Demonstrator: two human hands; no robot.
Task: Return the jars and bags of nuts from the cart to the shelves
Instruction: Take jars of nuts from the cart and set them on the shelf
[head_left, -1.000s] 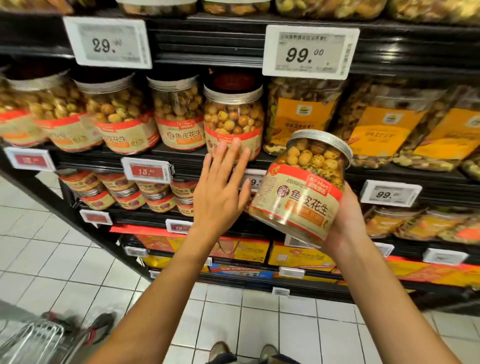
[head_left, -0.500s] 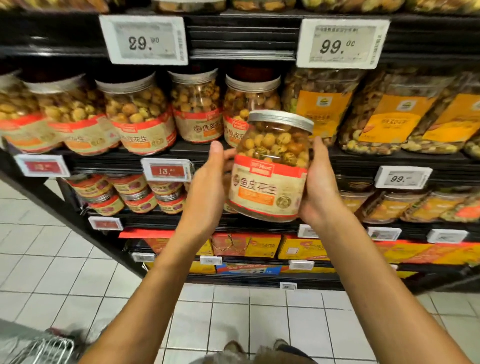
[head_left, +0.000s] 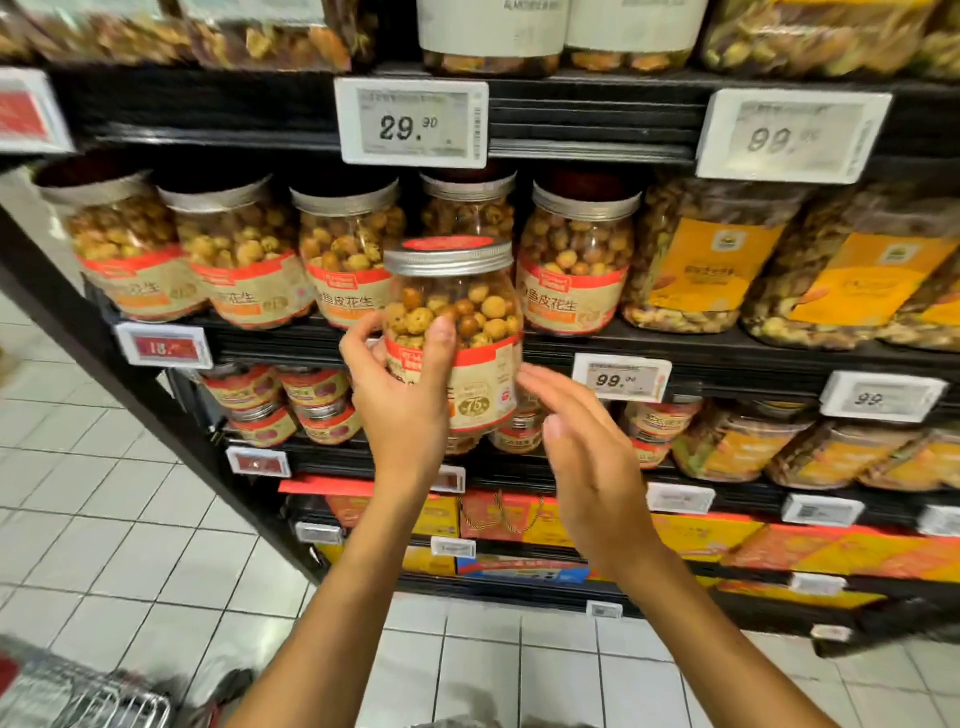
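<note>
A clear jar of coated peanuts (head_left: 467, 317) with a silver lid and red-beige label is upright in my left hand (head_left: 405, 405), held in front of the middle shelf (head_left: 675, 345). My left fingers wrap its lower front. My right hand (head_left: 587, 457) hovers just right of and below the jar, fingers spread and blurred, holding nothing. Behind the jar stands a row of matching jars (head_left: 348, 254); one of them sits set back directly behind the held jar.
Orange-labelled nut bags (head_left: 706, 260) fill the shelf to the right. Smaller jars (head_left: 317, 405) sit one shelf down, boxed goods (head_left: 701, 535) below them. Price tags (head_left: 413, 124) line the shelf edges. The cart's wire corner (head_left: 93, 701) shows at bottom left on the tiled floor.
The jar passed from both hands into my left hand alone and rose toward the shelf. My right hand let go and drew back to the right. The view shifted left.
</note>
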